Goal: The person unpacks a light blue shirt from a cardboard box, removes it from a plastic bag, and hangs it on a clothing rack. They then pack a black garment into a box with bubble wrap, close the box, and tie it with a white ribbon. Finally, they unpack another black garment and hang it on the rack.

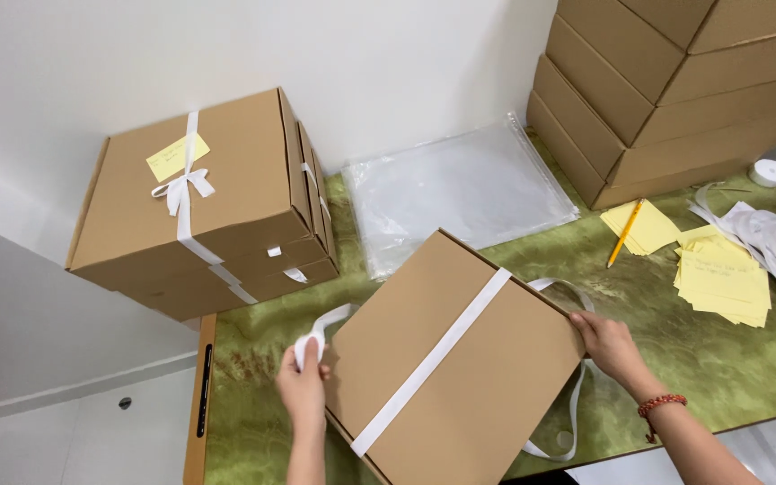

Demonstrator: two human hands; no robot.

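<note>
Cardboard box (pixel 455 359), flat and brown, lies tilted at the near edge of the green bench (pixel 675 350), its lower corner cut off by the frame. Left hand (pixel 303 386) pinches the white ribbon (pixel 428 359) crossing the lid; right hand (pixel 608 346) grips the box's right edge. Beyond: yellow notes (pixel 720 278), pencil (pixel 626 232), clear plastic sleeves (pixel 460 189), ribboned box stack (pixel 199 202), plain stack (pixel 666 90) partly out of view.
</note>
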